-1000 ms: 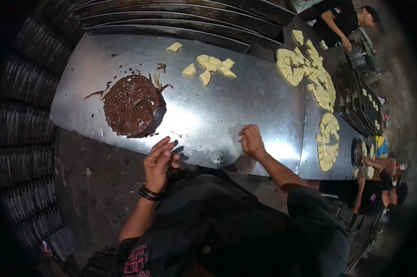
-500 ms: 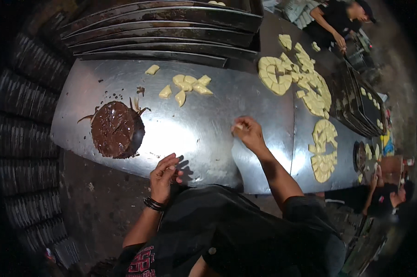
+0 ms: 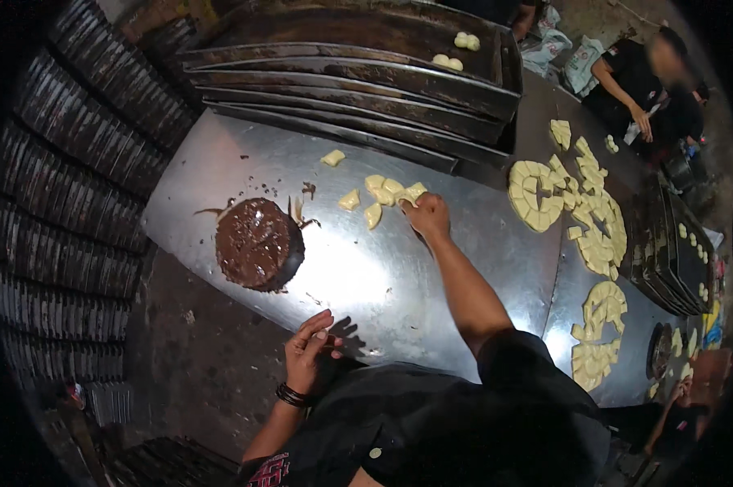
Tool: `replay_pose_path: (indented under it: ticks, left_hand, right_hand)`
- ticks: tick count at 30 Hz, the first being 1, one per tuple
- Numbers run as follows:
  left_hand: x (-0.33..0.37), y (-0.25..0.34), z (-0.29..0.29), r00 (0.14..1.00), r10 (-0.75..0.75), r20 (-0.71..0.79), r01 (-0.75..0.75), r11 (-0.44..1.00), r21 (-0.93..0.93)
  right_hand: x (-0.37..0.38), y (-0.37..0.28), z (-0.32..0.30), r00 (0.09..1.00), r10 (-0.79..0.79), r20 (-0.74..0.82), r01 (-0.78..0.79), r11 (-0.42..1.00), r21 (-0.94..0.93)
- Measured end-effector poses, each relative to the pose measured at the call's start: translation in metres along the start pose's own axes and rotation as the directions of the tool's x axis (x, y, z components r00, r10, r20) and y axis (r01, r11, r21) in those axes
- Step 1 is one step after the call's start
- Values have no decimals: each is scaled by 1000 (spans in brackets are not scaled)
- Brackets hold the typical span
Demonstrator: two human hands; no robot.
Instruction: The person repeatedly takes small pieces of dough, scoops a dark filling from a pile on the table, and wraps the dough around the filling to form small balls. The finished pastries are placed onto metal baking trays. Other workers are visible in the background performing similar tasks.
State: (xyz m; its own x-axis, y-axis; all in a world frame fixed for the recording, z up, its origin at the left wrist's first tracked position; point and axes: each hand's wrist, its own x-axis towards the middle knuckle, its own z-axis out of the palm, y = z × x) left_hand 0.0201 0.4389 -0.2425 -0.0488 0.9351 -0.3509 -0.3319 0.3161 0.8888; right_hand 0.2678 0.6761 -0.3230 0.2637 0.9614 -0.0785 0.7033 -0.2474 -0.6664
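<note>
My right hand (image 3: 429,219) reaches over the metal table, its fingers closed at the right end of a cluster of pale yellow dough pieces (image 3: 383,188). The fingers seem to pinch the endmost piece, which they mostly hide. A few single dough pieces lie apart to the left of the cluster. Near the table's front edge hovers my left hand (image 3: 308,351), its fingers loosely stretched and no object visible in it. Left of the dough stands a round, thick mass of glossy brown chocolate-like filling (image 3: 255,243), with smears and crumbs around it.
Stacked dark baking trays (image 3: 350,81) stand along the far side, small dough balls on the top one. Cut dough sheets (image 3: 537,195) spread across the right. More trays (image 3: 667,252) stand beyond them. Ribbed dark stacks (image 3: 66,243) line the left. Co-workers (image 3: 634,89) are at the right.
My right hand has moved forward and left from the bare tabletop to the dough cluster. My left hand has opened its fingers more. The whole view has shifted.
</note>
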Motion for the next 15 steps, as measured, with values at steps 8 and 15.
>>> replay_pose_path:
  ticks: [8, 15]
  left_hand:
    - [38, 19, -45, 978, -102, 184, 109, 994, -27]
    - [73, -4, -44, 965, -79, 249, 58, 994, 89]
  right_hand:
    - [13, 7, 33, 996, 8, -84, 6, 985, 170]
    - [-136, 2, -16, 837, 264, 478, -543, 495, 678]
